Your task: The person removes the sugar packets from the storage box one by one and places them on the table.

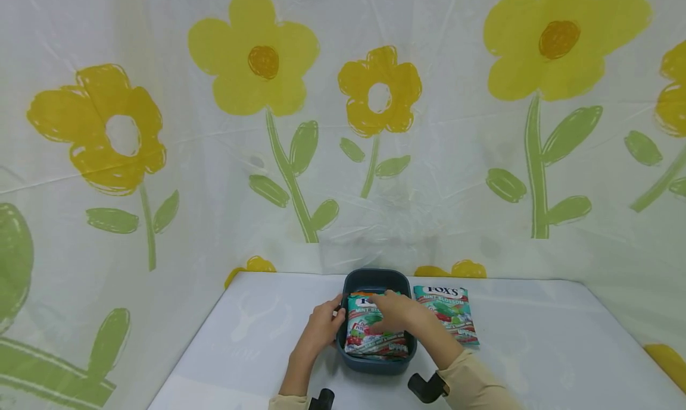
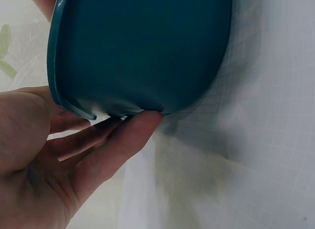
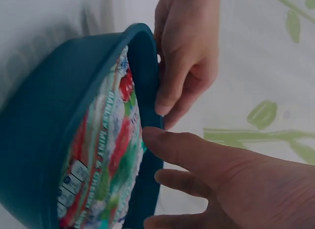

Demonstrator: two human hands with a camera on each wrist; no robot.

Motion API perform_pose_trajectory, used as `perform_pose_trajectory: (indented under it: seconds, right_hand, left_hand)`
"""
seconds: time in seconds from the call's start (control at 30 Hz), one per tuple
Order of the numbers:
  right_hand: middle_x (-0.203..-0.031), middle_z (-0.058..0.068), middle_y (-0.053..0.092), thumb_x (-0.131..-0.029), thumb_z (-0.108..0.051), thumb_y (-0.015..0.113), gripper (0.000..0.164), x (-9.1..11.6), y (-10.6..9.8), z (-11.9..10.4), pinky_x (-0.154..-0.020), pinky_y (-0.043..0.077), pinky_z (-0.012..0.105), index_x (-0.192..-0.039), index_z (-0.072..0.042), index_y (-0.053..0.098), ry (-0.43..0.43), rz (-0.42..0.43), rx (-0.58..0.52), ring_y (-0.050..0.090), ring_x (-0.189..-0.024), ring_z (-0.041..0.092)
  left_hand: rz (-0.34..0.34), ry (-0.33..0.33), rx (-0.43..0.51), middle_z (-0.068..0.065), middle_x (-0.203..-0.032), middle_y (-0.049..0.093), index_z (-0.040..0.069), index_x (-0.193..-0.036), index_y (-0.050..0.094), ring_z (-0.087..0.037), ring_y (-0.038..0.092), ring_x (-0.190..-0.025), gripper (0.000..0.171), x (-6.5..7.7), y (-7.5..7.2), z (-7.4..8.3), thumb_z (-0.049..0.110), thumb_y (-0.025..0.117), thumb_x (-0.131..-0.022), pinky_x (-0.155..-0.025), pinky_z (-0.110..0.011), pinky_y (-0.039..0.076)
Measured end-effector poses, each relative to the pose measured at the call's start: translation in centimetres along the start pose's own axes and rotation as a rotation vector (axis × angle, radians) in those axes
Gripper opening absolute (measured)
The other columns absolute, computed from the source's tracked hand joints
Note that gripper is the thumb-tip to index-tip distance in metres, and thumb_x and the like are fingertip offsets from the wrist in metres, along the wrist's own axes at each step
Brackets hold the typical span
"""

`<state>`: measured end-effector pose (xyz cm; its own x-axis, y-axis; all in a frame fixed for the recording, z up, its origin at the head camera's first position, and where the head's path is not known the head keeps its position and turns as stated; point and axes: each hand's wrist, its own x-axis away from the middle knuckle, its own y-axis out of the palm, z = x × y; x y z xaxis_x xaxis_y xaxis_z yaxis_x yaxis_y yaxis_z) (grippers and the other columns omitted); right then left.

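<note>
Inner bag (image 1: 370, 341) lay flat in the bin (image 1: 375, 365), right under the right hand (image 1: 396, 312), its long axis hard to judge with that hand across it; lettering upright to the wearer, an orange edge (image 1: 363, 294) showing at its far end. Right hand came in over the bin's right wall, fingers and thumb apart, nothing clamped between them, tips pointing left across the bag; could not tell whether they touched the wrapper. Left hand (image 1: 321, 326) was at the opposite side, gripping the bin's left rim. Loose bag (image 1: 447, 309) lay on the table (image 1: 257, 338) just right of the bin, print up, long axis running away from the wearer, near end angled slightly right; the right hand was clearly the nearer one, and the right forearm (image 1: 439, 341) crossed in front of its near left corner. Bin's long axis ran near to far as well, so bin and loose bag sat roughly side by side with a narrow gap. Only the head view showed the loose bag. Right wrist view gave the spread between thumb and fingers at the rim plus the mint and cherry lettering, both unclear from above. Left wrist view had no bag at all, just the outer wall with a fingertip against it, a contact hidden in the head view
</note>
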<state>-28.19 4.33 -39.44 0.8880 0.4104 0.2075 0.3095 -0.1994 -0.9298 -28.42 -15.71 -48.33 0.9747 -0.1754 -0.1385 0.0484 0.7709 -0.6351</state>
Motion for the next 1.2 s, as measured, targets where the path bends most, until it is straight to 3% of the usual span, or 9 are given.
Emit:
perform_pose_trajectory:
  seconds: [0.17, 0.43, 0.63, 0.9, 1.03, 1.2]
  right_hand:
    - [-0.144, 0.024, 0.047, -0.083, -0.038, 0.077, 0.065, -0.4, 1.1, 0.0, -0.098, 0.045, 0.066, -0.138, -0.011, 0.054, 0.043, 0.037, -0.031, 0.047, -0.128, 0.051]
    - [-0.139, 0.028, 0.047, -0.082, -0.033, 0.079, 0.068, -0.8, 2.5, 0.1, -0.098, 0.047, 0.062, -0.136, -0.004, 0.053, 0.061, 0.106, -0.061, 0.051, -0.123, 0.047]
    - [-0.138, 0.030, 0.047, -0.078, -0.033, 0.082, 0.071, -0.7, 2.9, -0.3, -0.097, 0.048, 0.063, -0.135, -0.002, 0.053, 0.146, 0.149, -0.071, 0.051, -0.121, 0.049]
    - [-0.130, 0.030, 0.054, -0.075, -0.035, 0.085, 0.070, -0.5, 3.6, -0.8, -0.092, 0.052, 0.061, -0.128, 0.000, 0.054, 0.235, 0.212, -0.062, 0.059, -0.110, 0.046]
    - [-0.121, 0.029, 0.060, -0.074, -0.037, 0.085, 0.071, -0.6, 3.9, -0.9, -0.091, 0.054, 0.056, -0.125, 0.000, 0.055, 0.248, 0.243, -0.028, 0.062, -0.107, 0.042]
    - [-0.115, 0.025, 0.064, -0.072, -0.040, 0.086, 0.076, -0.6, 4.0, -0.6, -0.089, 0.056, 0.051, -0.127, 0.002, 0.054, 0.245, 0.255, -0.009, 0.064, -0.105, 0.038]
  left_hand:
    - [0.003, 0.006, 0.002, -0.022, -0.122, 0.064, -0.002, -0.145, 0.044, -0.015, 0.063, -0.080, 0.048, 0.1, 0.0, 0.0, 0.017, 0.051, -0.101, -0.044, -0.023, 0.052]
    - [0.004, 0.004, 0.000, -0.022, -0.122, 0.064, -0.002, -0.145, 0.044, -0.015, 0.063, -0.078, 0.048, -0.1, 0.1, 0.0, 0.017, 0.051, -0.101, -0.043, -0.022, 0.051]
    - [0.007, -0.005, -0.011, -0.021, -0.120, 0.065, -0.001, -0.145, 0.045, -0.014, 0.062, -0.076, 0.047, -0.2, 0.1, 0.0, 0.017, 0.051, -0.101, -0.045, -0.022, 0.051]
    - [0.023, 0.004, -0.057, -0.020, -0.118, 0.066, -0.003, -0.143, 0.046, -0.015, 0.061, -0.079, 0.048, -0.1, 0.1, 0.1, 0.017, 0.052, -0.101, -0.054, -0.021, 0.050]
    - [0.022, 0.007, -0.055, -0.021, -0.119, 0.066, -0.005, -0.143, 0.045, -0.015, 0.061, -0.078, 0.048, 0.0, 0.0, 0.3, 0.017, 0.052, -0.101, -0.052, -0.021, 0.051]
    - [0.025, 0.011, -0.078, -0.020, -0.119, 0.067, -0.005, -0.143, 0.046, -0.014, 0.060, -0.080, 0.047, 0.0, 0.0, 0.3, 0.017, 0.052, -0.101, -0.060, -0.022, 0.051]
